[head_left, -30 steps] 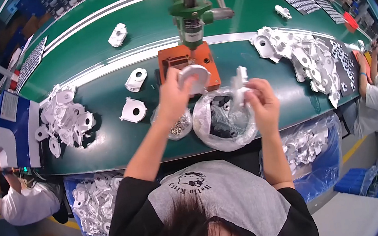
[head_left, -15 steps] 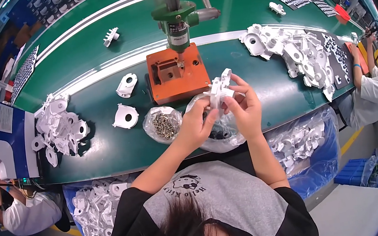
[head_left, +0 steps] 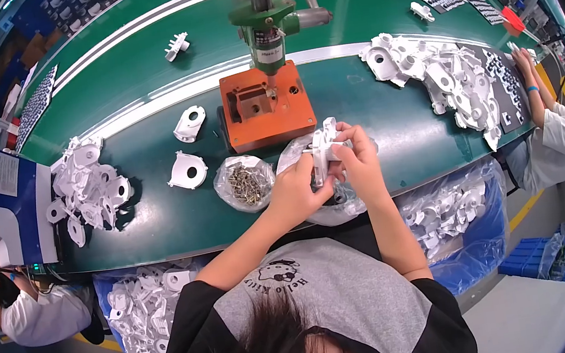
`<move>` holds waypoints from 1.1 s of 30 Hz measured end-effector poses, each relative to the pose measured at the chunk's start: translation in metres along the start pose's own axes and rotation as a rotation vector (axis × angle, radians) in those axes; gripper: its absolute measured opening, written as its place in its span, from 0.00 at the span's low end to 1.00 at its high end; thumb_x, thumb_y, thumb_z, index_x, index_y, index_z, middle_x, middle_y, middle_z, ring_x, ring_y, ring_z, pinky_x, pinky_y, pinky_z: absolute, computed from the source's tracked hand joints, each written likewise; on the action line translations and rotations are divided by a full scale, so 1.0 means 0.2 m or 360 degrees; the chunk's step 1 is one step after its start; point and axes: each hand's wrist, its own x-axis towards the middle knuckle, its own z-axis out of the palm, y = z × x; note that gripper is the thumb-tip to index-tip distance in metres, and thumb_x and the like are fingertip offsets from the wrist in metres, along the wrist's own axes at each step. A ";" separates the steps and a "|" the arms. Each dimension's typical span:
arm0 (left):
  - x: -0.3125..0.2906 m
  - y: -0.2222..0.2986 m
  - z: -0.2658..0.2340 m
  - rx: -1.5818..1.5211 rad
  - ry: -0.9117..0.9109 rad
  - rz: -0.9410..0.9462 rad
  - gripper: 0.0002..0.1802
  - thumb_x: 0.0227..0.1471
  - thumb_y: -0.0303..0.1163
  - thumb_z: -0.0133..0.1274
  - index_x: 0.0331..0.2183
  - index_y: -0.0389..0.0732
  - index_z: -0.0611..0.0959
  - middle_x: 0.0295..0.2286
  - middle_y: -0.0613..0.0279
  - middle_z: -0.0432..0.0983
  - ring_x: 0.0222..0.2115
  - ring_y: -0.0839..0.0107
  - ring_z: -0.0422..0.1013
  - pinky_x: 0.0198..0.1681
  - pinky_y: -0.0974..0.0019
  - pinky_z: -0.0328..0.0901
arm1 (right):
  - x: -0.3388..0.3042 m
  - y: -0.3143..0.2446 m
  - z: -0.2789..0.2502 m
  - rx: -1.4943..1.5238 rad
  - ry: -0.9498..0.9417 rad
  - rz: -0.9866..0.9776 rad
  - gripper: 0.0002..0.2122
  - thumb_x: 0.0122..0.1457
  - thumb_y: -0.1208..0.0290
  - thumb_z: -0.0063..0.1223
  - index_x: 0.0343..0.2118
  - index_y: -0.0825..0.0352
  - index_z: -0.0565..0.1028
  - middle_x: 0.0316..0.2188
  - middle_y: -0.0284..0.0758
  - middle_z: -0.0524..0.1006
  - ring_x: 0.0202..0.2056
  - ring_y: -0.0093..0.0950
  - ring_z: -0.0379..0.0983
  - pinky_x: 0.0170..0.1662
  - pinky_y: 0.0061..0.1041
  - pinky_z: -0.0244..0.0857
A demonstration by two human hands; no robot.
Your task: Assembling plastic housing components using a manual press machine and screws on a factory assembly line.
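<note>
My left hand (head_left: 297, 190) and my right hand (head_left: 362, 164) are both closed on a white plastic housing (head_left: 323, 144), held upright over the front of the bench. The fingers hide its lower part. Beneath it lies a clear bag (head_left: 352, 208) with dark small parts, mostly covered by my hands. Just left of my left hand sits another clear bag (head_left: 246, 185), full of small metal screws or pins. Beyond the hands stands an orange press fixture (head_left: 269, 127) under a green press head (head_left: 263, 16).
Two loose white parts, a near one (head_left: 187, 170) and a farther one (head_left: 189, 124), lie left of the press. White part heaps stand at left (head_left: 90, 187) and right (head_left: 452, 79). Blue-lined bins (head_left: 468, 259) flank me. A green conveyor (head_left: 346, 11) runs behind; co-workers sit either side.
The white housing has turned more upright and moved slightly left and nearer in my hands. White parts on the conveyor have shifted right. The right co-worker's hands have moved.
</note>
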 end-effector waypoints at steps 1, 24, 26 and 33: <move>0.00 -0.01 0.00 -0.0002 -0.0002 0.0000 0.17 0.43 0.35 0.58 0.31 0.36 0.71 0.26 0.50 0.74 0.27 0.56 0.73 0.30 0.61 0.66 | 0.00 0.00 0.01 -0.0018 0.0031 0.0080 0.05 0.55 0.78 0.48 0.33 0.70 0.65 0.46 0.39 0.63 0.22 0.17 0.67 0.20 0.13 0.59; 0.10 -0.10 -0.18 -0.1303 -0.0321 -0.0498 0.12 0.58 0.37 0.44 0.35 0.37 0.72 0.22 0.69 0.70 0.19 0.85 0.65 0.17 0.78 0.59 | -0.05 0.03 -0.04 0.0450 -0.0287 0.0391 0.18 0.60 0.70 0.45 0.51 0.72 0.62 0.30 0.40 0.73 0.19 0.26 0.71 0.17 0.19 0.63; 0.10 -0.09 -0.15 -0.1410 -0.0265 -0.0506 0.12 0.57 0.37 0.45 0.35 0.37 0.71 0.22 0.68 0.70 0.19 0.84 0.65 0.16 0.77 0.59 | -0.04 0.04 -0.05 0.0477 -0.0227 0.0365 0.18 0.60 0.70 0.45 0.50 0.73 0.62 0.30 0.40 0.73 0.18 0.27 0.72 0.16 0.20 0.64; 0.10 -0.09 -0.16 -0.1252 -0.0124 -0.0487 0.12 0.55 0.35 0.49 0.36 0.37 0.70 0.25 0.66 0.72 0.19 0.83 0.68 0.15 0.78 0.61 | -0.03 0.06 -0.03 0.0185 -0.0141 0.0226 0.16 0.61 0.70 0.41 0.50 0.70 0.63 0.30 0.39 0.74 0.18 0.26 0.72 0.16 0.19 0.63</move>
